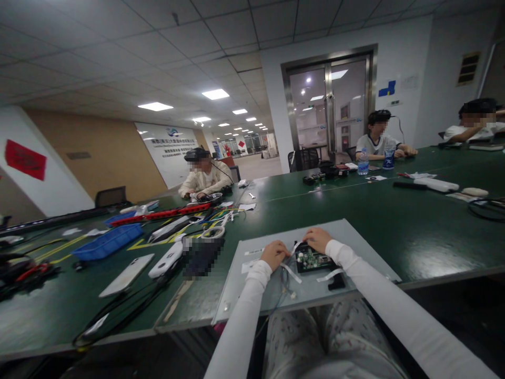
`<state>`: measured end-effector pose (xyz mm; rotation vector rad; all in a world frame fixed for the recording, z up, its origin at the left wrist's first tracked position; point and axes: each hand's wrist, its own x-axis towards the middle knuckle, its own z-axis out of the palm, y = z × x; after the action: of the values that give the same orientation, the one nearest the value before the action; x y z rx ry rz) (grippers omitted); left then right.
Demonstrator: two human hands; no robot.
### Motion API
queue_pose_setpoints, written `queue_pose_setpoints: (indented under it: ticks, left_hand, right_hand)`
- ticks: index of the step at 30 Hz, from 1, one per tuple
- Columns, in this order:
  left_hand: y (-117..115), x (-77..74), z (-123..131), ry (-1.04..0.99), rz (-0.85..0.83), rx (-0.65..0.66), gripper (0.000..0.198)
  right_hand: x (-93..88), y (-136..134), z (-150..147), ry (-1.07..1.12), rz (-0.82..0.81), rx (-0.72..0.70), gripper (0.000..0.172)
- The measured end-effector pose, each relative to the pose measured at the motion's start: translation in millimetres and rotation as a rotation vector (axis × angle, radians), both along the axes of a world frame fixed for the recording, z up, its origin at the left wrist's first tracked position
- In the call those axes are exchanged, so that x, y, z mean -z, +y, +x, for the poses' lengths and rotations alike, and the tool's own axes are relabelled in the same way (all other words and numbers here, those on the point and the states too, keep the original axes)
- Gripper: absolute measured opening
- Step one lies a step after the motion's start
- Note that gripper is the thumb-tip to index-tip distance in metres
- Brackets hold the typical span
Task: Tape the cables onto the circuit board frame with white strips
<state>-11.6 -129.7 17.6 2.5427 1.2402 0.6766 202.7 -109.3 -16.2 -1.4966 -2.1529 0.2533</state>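
A grey panel (244,284) lies at the table's near edge, with a green circuit board (313,260) in a black frame on it. At the board's left side, my left hand (275,255) is closed, its fingertips pinched near a white strip. My right hand (317,240) bends over the board's top edge, fingers closed by the strip's upper end; what exactly it grips is too small to tell. Another white strip (330,275) and a black part (336,282) lie below the board. Thin wires with a small white connector (292,295) hang near the panel's front edge.
On the green table (379,210) to the left are a white phone (127,275), a white device (168,258), a blue tray (108,242), a red bar (165,212) and black cables. Three people sit across the table; a bottle (363,162) stands at the back right.
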Motion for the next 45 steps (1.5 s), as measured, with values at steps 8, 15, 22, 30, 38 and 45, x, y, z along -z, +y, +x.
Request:
queue_pose_setpoints:
  ticks: [8, 15, 22, 30, 38, 45]
  left_hand:
    - [-4, -3.1, 1, 0.008, 0.046, -0.006, 0.026]
    - [-1, 2.2, 1, 0.067, 0.029, 0.017, 0.034]
    - [-1, 0.9, 1, 0.093, 0.008, 0.034, 0.036]
    - [-2, 0.8, 1, 0.083, 0.002, 0.031, 0.036]
    - [-1, 1.2, 1, 0.030, -0.008, 0.006, 0.028]
    - [6, 0.8, -12, -0.006, -0.012, -0.048, 0.027]
  right_hand:
    - [-0.2, -1, 1, -0.001, 0.000, -0.005, 0.027]
    - [-1.2, -1, 0, -0.001, -0.007, -0.002, 0.026]
    - [-4.2, -4, 0, -0.006, -0.019, 0.004, 0.027]
    - [-5.9, -5, -1, -0.018, -0.029, 0.004, 0.027]
    - [-5.6, -5, 0, -0.023, -0.027, -0.003, 0.027]
    - [-5.9, -5, 1, -0.014, -0.021, -0.009, 0.028]
